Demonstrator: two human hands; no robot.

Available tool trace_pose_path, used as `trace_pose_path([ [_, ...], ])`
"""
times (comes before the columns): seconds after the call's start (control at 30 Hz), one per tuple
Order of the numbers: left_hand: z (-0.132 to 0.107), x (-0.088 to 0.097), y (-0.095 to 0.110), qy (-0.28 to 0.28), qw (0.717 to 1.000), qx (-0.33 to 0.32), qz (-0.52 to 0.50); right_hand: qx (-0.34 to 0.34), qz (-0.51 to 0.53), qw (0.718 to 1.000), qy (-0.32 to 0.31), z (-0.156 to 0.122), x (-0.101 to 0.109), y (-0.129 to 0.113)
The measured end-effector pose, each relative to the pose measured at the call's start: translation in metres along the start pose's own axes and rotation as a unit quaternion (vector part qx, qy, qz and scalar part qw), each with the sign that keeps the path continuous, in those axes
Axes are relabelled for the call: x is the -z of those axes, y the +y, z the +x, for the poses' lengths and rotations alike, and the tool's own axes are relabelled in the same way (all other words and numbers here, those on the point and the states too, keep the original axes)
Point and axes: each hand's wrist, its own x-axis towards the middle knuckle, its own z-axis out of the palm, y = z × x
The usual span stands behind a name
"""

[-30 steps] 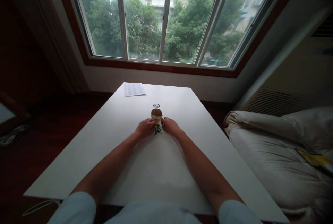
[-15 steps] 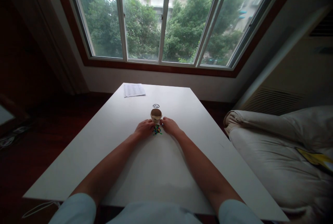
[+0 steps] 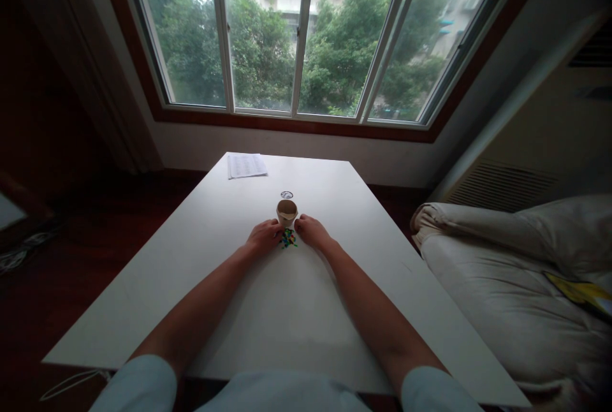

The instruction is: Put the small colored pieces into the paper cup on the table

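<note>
A small brown paper cup (image 3: 287, 211) stands upright on the white table (image 3: 287, 310). Just in front of it lies a little heap of small coloured pieces (image 3: 288, 238). My left hand (image 3: 264, 236) rests on the table to the left of the heap, fingers curled toward it. My right hand (image 3: 310, 231) lies to the right of the heap, its fingertips close to the cup's base. The fingertips of both hands are too small and bunched to show whether they pinch a piece.
A printed sheet of paper (image 3: 247, 164) lies at the table's far left corner. A small dark ring (image 3: 286, 194) sits behind the cup. A pale sofa with cushions (image 3: 516, 284) stands to the right, with a yellow item (image 3: 581, 293) on it. A large window fills the far wall.
Almost nothing differs. Both hands stay beside the heap of coloured pieces; the view has shifted very slightly.
</note>
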Motion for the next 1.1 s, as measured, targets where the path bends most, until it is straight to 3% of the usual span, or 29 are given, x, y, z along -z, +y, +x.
trace_pose_path([
  [0.8,-0.0006,-0.0004,-0.0001,0.008,0.999,0.018,-0.030,-0.027,0.033,0.998,0.043,0.0010,-0.0085,0.0055],
  [1.1,-0.0009,-0.0023,-0.0008,0.010,0.999,0.035,-0.021,-0.072,0.022,0.996,0.046,0.0006,-0.0106,0.0087],
])
